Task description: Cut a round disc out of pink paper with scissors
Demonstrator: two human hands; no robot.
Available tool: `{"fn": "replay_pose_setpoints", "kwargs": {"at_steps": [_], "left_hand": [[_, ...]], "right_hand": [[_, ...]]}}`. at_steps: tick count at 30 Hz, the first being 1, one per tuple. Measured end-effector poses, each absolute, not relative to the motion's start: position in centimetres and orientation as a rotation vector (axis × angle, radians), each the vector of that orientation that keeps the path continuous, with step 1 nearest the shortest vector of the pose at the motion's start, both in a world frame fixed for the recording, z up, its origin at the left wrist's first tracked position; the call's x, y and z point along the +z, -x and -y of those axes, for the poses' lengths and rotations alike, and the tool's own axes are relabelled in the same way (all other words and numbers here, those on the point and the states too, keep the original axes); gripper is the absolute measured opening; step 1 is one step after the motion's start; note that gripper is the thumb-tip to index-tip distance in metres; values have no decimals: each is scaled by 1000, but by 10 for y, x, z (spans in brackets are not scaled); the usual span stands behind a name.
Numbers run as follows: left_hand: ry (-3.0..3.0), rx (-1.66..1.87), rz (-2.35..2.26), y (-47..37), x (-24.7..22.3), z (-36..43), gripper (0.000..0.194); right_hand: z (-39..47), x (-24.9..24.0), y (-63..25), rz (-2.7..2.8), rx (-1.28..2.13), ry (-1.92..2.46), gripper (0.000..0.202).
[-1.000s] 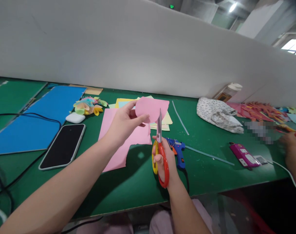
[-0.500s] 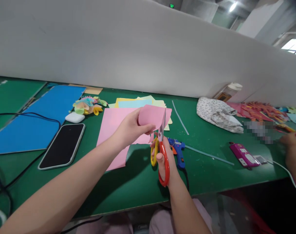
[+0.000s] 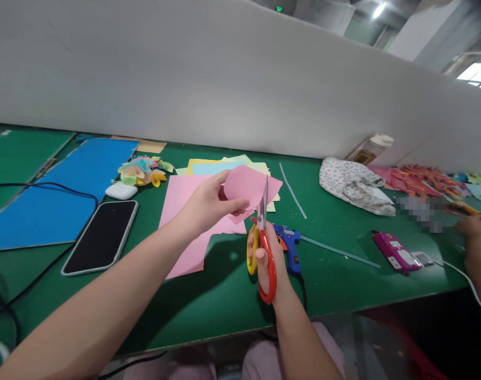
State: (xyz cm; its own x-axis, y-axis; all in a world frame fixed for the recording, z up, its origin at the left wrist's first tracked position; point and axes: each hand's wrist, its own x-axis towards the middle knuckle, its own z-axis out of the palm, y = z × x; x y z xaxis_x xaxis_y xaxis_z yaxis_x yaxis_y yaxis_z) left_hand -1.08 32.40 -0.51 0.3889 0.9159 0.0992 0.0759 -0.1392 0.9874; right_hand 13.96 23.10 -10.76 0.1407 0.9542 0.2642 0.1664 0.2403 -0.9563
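My left hand (image 3: 211, 203) pinches a small piece of pink paper (image 3: 244, 186) between thumb and fingers, above the table. Fingers of my right hand (image 3: 270, 253) are through the handles of a pair of scissors (image 3: 267, 264), one handle red and one yellow. The scissor blades point away from me and lie across the right part of the pink piece. Under my left hand rests a larger pink sheet (image 3: 189, 258) with a cut-out edge, partly hidden by my arm. Behind it are yellow, blue and pale green sheets (image 3: 214, 168).
A blue glue gun (image 3: 291, 248) lies just right of my right hand, by a clear glue stick (image 3: 339, 252). On the left are a phone (image 3: 102, 237), a white case (image 3: 122, 191) and paper petals (image 3: 141, 171). Another person's hand (image 3: 478, 248) is at the far right.
The pink piece has turned and tilted up a little in my left hand, its right corner now reaching farther past the blades. The scissors have hardly shifted.
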Motion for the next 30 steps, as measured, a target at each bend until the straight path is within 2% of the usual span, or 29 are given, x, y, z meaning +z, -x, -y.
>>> {"fn": "replay_pose_setpoints", "kwargs": {"at_steps": [6, 16, 23, 30], "left_hand": [[-1525, 965, -1003, 14, 3, -323, 56], [-1438, 1086, -1010, 17, 3, -329, 57], [-1627, 912, -990, 21, 5, -326, 52], [-1640, 854, -960, 23, 5, -328, 56]], "right_hand": [[-230, -104, -139, 1290, 823, 1193, 86], [-229, -104, -137, 1269, 867, 1160, 85], [-229, -101, -137, 1283, 822, 1214, 97], [-229, -103, -138, 1279, 838, 1207, 89]]}}
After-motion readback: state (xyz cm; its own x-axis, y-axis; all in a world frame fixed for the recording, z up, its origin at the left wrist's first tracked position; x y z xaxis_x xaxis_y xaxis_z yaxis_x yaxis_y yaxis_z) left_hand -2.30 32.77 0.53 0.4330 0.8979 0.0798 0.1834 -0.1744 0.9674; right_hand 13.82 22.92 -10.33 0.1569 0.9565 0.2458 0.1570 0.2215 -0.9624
